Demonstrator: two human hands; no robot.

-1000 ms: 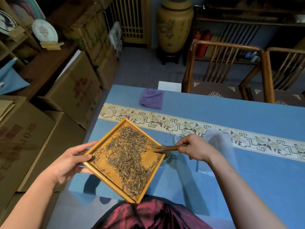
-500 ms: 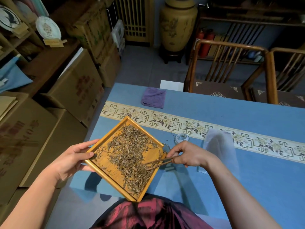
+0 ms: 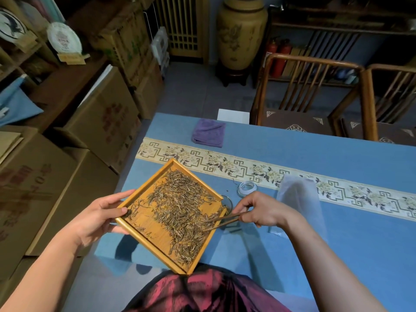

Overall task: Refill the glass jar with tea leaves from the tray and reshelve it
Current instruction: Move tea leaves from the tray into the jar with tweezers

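Two hands share the work: the left hand [image 3: 99,218] grips the tray [image 3: 157,240] over the table's near left corner, the right hand [image 3: 263,209] pinches tweezers [image 3: 225,219] in the tea leaves [image 3: 180,210]. Rake gently toward the glass jar [image 3: 227,202] under the tray's right corner; open table lies beyond.

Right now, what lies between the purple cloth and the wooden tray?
In the head view, only the patterned cream runner on the blue tablecloth lies between the purple cloth and the wooden tray.
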